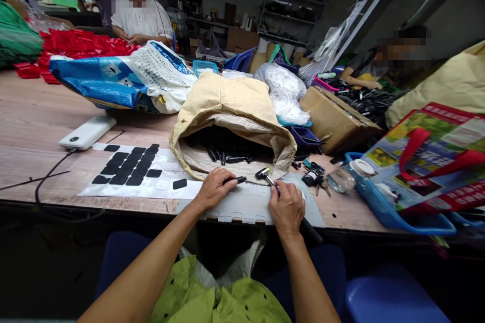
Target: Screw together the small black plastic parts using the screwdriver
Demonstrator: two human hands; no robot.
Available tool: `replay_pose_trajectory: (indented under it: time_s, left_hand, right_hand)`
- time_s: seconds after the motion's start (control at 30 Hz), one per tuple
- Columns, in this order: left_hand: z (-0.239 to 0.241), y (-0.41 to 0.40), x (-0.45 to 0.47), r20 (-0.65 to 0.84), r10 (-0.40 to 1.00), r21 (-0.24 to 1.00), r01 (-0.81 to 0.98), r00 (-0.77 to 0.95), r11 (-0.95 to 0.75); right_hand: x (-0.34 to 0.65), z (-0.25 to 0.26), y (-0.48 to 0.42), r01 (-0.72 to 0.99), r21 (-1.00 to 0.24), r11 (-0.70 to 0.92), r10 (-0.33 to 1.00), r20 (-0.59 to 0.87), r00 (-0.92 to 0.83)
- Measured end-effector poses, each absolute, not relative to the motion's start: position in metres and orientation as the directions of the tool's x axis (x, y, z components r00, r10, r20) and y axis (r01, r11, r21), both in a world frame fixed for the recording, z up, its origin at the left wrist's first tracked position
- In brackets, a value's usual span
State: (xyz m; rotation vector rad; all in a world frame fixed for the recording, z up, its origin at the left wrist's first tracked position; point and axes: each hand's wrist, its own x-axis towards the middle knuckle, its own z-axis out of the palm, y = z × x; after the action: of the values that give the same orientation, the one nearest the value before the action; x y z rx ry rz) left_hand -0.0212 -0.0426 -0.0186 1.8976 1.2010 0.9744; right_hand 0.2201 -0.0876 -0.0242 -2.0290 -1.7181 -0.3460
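Observation:
My right hand (287, 208) is closed around the handle of a small hammer (270, 180), whose dark head points up and left over the work board. A short black tube-like piece (239, 180) is pinched in my left hand (215, 189), its end sticking out to the right. Both hands are over a grey board (244, 205) at the table's front edge. Just beyond them lies a tan paper sack (227, 93), its mouth open towards me, with several black tube-like pieces (235, 159) inside. The depth of the sack is dark.
Left of the sack, black rounded pads (129, 164) lie on a white sheet (162, 190), near a white power bank (88, 132). A blue-and-white bag (125, 78) stands behind. To the right are keys (323, 181), a clear bottle (346, 175) and a blue basket (397, 222). Other people sit farther back.

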Motion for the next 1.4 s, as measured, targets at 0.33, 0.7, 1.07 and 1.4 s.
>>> replay_pose_trajectory:
  time_s: [0.33, 0.7, 1.07, 1.4]
  left_hand:
    - [-0.018, -0.033, -0.038, -0.028, 0.996, 0.879, -0.473, 0.079, 0.062]
    - [-0.015, -0.027, -0.046, -0.212, 0.977, 0.622, -0.768, 0.023, 0.153]
    - [-0.015, -0.029, -0.046, -0.192, 0.98, 0.659, -0.734, 0.043, 0.162]
    - [-0.016, -0.033, -0.047, -0.104, 0.994, 0.744, -0.659, 0.043, 0.106]
  right_hand:
    - [0.222, -0.027, -0.087, 0.983, -0.143, -0.112, 0.846, 0.505, 0.17]
    - [0.223, -0.028, -0.085, 0.985, -0.136, -0.108, 0.846, 0.508, 0.163]
    - [0.221, -0.026, -0.087, 0.982, -0.16, -0.105, 0.849, 0.499, 0.172]
    - [0.219, -0.024, -0.088, 0.98, -0.158, -0.119, 0.85, 0.494, 0.183]
